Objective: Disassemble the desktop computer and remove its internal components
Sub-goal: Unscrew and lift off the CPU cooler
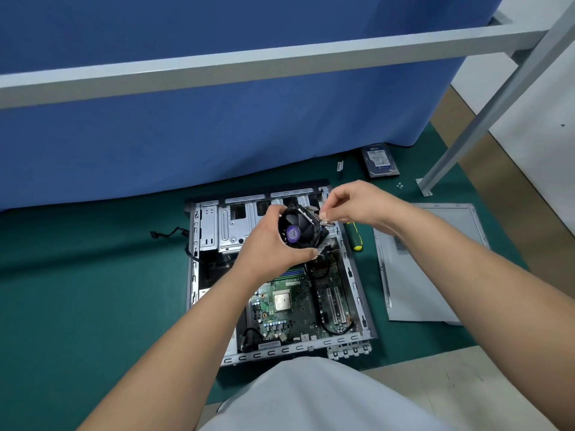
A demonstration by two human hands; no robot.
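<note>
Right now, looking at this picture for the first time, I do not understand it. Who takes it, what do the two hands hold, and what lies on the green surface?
A camera worn on a person's head looks down. The left hand grips a black cooling fan with metal fins, lifted above the open grey computer case. The right hand pinches a small part at the fan's corner. On the green mat lie a grey side panel, a yellow-and-green screwdriver and a dark hard drive.
</note>
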